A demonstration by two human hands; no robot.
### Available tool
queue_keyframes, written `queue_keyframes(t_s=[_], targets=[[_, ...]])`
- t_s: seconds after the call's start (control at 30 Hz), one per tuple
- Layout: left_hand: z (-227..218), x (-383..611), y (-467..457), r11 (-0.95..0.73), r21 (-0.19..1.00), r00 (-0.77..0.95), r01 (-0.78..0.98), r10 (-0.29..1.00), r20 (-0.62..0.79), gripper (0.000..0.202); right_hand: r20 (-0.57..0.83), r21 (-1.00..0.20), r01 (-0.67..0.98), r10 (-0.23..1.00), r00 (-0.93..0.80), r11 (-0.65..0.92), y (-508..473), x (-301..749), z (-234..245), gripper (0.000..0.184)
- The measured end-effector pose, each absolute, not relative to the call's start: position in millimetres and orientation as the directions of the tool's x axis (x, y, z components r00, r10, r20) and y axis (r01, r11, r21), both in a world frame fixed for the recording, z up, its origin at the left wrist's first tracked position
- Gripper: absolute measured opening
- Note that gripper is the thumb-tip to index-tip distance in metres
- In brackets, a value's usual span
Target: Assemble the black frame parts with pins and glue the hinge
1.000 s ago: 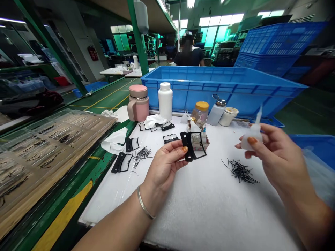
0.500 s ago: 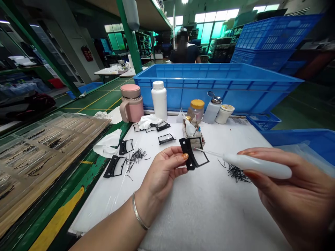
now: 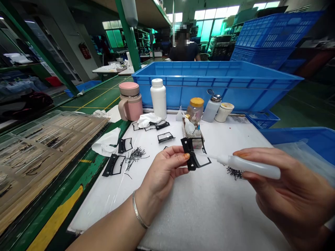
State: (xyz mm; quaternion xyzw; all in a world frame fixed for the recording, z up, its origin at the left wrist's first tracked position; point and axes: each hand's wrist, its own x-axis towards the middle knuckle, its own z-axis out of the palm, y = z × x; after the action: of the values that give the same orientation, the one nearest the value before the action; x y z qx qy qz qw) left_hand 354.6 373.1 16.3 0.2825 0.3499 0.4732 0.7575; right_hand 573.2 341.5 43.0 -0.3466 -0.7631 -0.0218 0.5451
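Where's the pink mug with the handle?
In the head view, the pink mug stands left of centre, just left of the tall white bottle and in front of the big blue bin's left end.

bright windows (image 3: 206,28) at back; green post (image 3: 132,48) left of centre; pale table (image 3: 102,70) beyond; dim floor (image 3: 293,108) right.

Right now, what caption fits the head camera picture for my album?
Left hand holds a black frame while the right hand points the nozzle of a white squeeze bottle at it.
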Motion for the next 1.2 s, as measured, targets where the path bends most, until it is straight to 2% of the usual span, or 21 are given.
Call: queue_keyframes(t_s=[0.23, 1.2], targets=[[17.8, 356.3, 372.4, 0.384, 0.768, 0.285, -0.514, 0.92, -0.269, 0.024, 0.833, -0.292, 0.61, 0.51, -0.216, 0.736, 338.6, 573.8, 46.0, 0.019], [17.0, 356.5, 371.6, 0.372, 0.788, 0.28, -0.49, 0.924, -0.263, 0.025, 0.783, -0.362, 0.62, 0.588, -0.203, 0.696, 335.8, 573.0, 45.0, 0.013]])
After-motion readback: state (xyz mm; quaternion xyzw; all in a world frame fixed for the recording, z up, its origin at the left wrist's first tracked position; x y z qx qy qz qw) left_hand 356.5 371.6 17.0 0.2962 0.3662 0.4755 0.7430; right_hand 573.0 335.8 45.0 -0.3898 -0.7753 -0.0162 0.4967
